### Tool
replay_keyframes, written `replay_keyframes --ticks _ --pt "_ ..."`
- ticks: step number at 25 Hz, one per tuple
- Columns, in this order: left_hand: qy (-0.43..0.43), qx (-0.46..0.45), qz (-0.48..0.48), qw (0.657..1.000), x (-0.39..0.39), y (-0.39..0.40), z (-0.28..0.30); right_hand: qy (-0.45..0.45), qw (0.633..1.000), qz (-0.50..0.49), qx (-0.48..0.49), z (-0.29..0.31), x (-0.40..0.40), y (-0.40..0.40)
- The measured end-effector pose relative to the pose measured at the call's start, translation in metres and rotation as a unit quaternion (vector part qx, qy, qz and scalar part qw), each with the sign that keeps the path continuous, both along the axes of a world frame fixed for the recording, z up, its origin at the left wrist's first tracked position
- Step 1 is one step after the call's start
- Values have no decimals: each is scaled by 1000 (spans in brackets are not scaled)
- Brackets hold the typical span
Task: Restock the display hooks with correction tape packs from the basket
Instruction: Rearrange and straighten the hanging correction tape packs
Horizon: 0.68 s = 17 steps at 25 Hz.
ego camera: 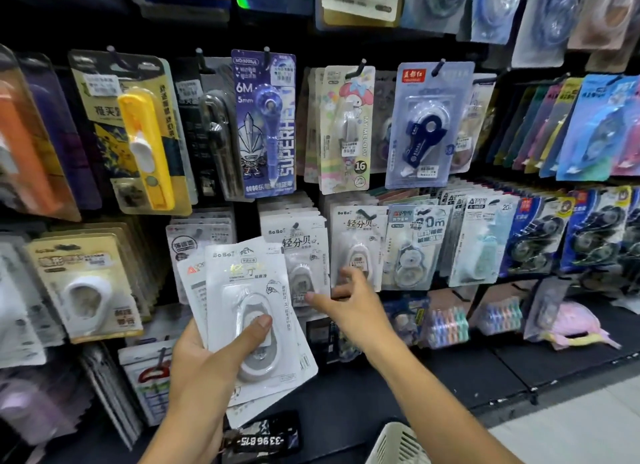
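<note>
My left hand (204,370) grips a fanned stack of white correction tape packs (252,311), thumb pressed on the clear blister of the front one. My right hand (349,301) reaches forward with fingers apart and touches the lower edge of the white BoBo packs (304,256) hanging on the middle hooks; it holds nothing. A matching row of BoBo packs (356,249) hangs just to the right. The white slatted basket (398,443) shows at the bottom edge, below my right forearm.
The black pegboard wall is crowded with hanging packs: a yellow one (145,145), a purple Superhero one (266,124), a blue one (426,128). Small tape rolls (446,325) and a pink item (575,325) lie on the black shelf. Pale floor at lower right.
</note>
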<state>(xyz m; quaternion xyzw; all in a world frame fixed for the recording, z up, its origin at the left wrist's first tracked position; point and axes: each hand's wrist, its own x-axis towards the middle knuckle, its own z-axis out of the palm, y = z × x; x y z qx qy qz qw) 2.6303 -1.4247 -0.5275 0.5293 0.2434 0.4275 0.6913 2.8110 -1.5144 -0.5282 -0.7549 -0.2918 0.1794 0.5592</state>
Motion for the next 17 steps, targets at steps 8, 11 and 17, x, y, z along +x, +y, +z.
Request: replay_keyframes --ticks 8,11,17 --pt "19 20 17 999 -24 20 -2 113 961 1 253 -14 -16 0" --pt "16 8 4 1000 -16 15 -6 129 944 -83 291 1 7 -31" --pt "4 -5 -18 1000 1 0 -5 65 958 -226 163 26 45 -70"
